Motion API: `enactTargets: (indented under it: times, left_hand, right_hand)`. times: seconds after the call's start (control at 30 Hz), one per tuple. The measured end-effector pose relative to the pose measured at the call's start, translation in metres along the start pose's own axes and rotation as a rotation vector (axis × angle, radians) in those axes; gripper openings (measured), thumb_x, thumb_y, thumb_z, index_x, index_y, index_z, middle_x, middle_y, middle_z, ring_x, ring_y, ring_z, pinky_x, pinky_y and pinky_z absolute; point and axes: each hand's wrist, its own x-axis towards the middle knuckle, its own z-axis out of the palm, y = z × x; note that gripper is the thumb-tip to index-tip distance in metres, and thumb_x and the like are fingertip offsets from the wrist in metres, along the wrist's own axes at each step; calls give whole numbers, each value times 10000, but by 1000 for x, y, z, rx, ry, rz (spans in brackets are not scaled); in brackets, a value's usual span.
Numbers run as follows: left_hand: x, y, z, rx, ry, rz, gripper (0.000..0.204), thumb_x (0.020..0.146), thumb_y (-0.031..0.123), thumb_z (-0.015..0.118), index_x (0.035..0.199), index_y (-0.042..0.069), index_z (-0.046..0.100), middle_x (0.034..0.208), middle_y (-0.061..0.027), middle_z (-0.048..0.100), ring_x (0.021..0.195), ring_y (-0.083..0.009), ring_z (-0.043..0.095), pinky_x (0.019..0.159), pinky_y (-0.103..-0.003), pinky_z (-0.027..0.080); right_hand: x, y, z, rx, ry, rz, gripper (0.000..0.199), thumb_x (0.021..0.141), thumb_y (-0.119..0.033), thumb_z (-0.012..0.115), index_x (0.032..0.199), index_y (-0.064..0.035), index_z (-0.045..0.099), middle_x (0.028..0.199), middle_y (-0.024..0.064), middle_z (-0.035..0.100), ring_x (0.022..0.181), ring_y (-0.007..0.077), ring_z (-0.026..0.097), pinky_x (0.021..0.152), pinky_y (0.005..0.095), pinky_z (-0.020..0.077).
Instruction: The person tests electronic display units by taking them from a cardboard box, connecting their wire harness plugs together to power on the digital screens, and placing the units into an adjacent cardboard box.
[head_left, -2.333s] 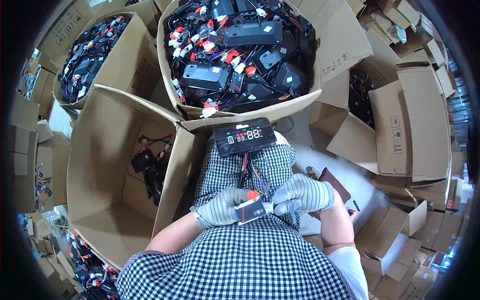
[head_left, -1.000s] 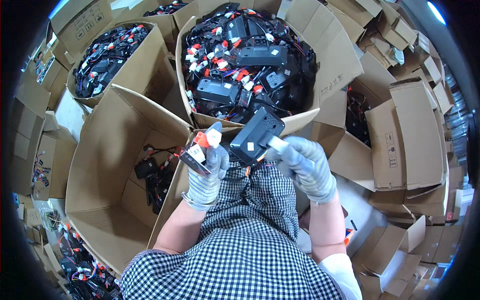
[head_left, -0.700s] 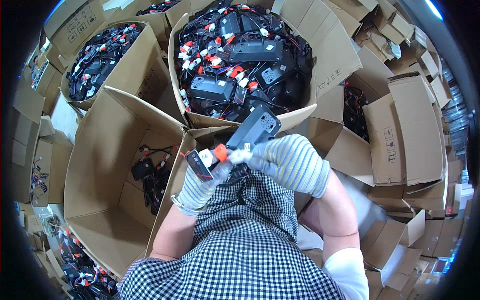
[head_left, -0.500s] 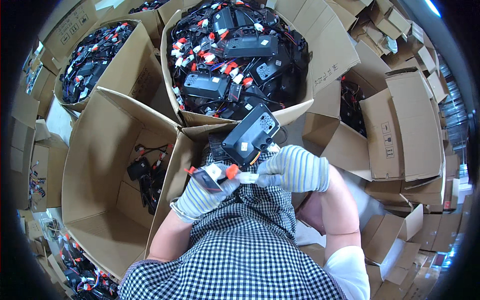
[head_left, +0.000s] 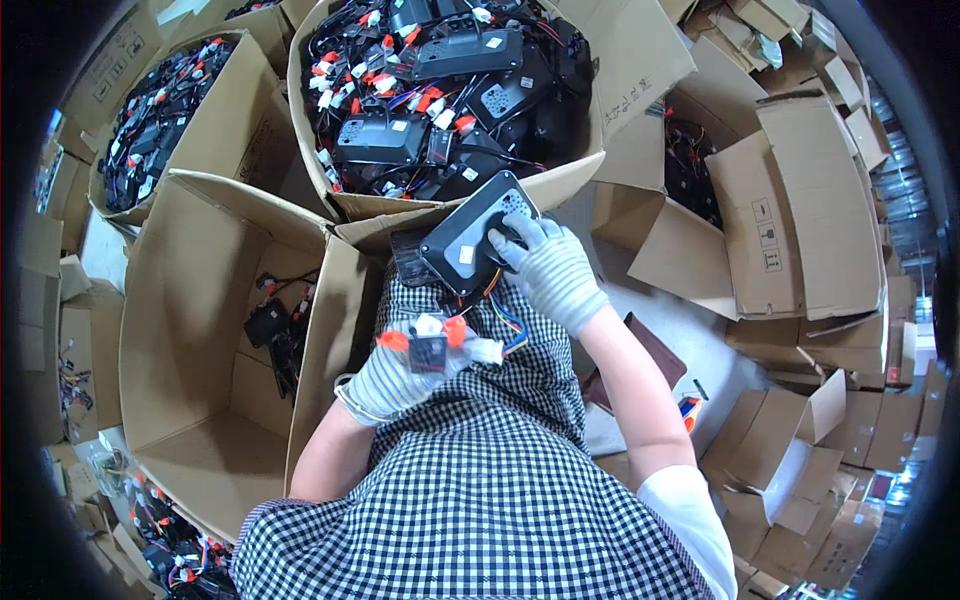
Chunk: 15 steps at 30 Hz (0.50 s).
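Observation:
Gloved in striped knit, my left hand (head_left: 392, 378) is closed around a bundle of wire connectors (head_left: 455, 332), orange-red and white, with a small dark square module (head_left: 428, 353) among them. A white plug (head_left: 486, 350) pokes out beside its fingers, and coloured wires (head_left: 512, 325) run from it up to a black plastic unit (head_left: 462, 243). That unit lies tilted over my lap by the big box's near edge, showing a dotted grille and a small white label. My right hand (head_left: 560, 275), also gloved, grips the raised round part on the unit's right side.
A large carton (head_left: 350, 208) full of similar black units and connectors stands ahead. At left, an open carton (head_left: 185, 370) holds a few wired parts. Another filled carton (head_left: 225, 130) is behind it. Flapped cartons (head_left: 765, 240) crowd the right.
My right hand has left the white plug and moved up and forward onto the black unit. My left hand still holds the connectors. The view has shifted slightly.

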Motion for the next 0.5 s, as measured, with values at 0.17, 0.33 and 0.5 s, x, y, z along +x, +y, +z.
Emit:
enactTargets:
  times: [0.17, 0.33, 0.5]
  left_hand:
    - [6, 47, -8, -90, -146, 49, 197, 761, 186, 669, 930, 92, 630, 807, -36, 603, 685, -225, 574, 717, -374, 486]
    - [9, 58, -9, 84, -186, 347, 264, 785, 215, 618, 1045, 171, 624, 920, -22, 587, 802, -207, 569, 675, -358, 436]
    - [7, 43, -7, 63, -126, 308, 372, 727, 228, 700, 1082, 172, 606, 721, 9, 561, 596, -179, 538, 555, -315, 416]
  right_hand:
    - [11, 5, 14, 267, 290, 28, 314, 730, -22, 602, 1043, -47, 617, 974, 121, 633, 836, 269, 627, 740, 331, 514]
    - [30, -27, 23, 2247, 280, 472, 311, 879, -166, 619, 1148, -24, 554, 1062, 63, 630, 917, 170, 630, 820, 307, 534]
    - [17, -28, 51, 2283, -56, 443, 379, 854, -243, 645, 1152, -31, 544, 1053, 73, 609, 890, 172, 613, 782, 300, 508]
